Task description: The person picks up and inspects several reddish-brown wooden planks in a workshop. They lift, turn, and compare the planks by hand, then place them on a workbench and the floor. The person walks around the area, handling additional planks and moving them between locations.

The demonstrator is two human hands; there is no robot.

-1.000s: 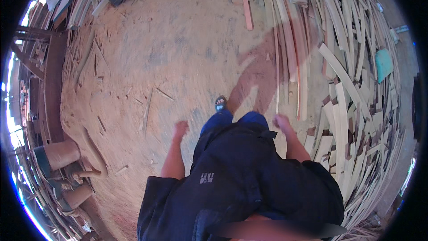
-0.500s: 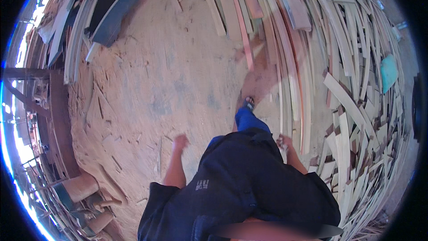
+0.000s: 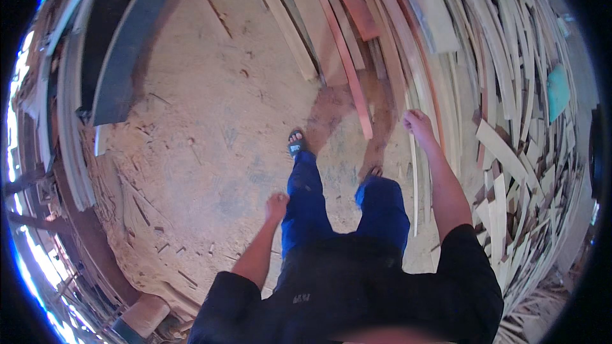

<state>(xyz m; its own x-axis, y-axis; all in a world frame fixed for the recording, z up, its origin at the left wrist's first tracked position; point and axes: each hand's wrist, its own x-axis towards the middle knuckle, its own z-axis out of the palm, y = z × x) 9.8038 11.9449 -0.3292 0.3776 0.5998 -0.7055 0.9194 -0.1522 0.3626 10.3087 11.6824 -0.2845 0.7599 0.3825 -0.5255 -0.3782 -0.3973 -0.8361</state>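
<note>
My left hand point(image 3: 276, 206) hangs beside my left thigh, loosely curled, with nothing seen in it. Further forward on the right, my right hand point(image 3: 417, 122) is closed in a fist, and no held object shows. It hovers over the near ends of long wooden boards point(image 3: 417, 76). A thin pale strip point(image 3: 415, 191) lies on the floor below my right forearm. To its left, a narrow reddish-pink strip point(image 3: 352, 83) points toward my feet. My left foot point(image 3: 296, 143) in a dark sandal is ahead of my right foot point(image 3: 375, 172).
Dusty floor point(image 3: 204, 146) with scattered wood slivers spreads ahead and left. Dark grey panels point(image 3: 131, 51) lean at the far left. A large heap of offcuts point(image 3: 510, 191) fills the right, with a turquoise piece point(image 3: 558, 93) on it. A rounded container point(image 3: 143, 315) stands at the lower left.
I have stepped forward, and my left foot has come into view ahead of the right. My right hand has swung forward; my left hand has drawn in nearer my leg.
</note>
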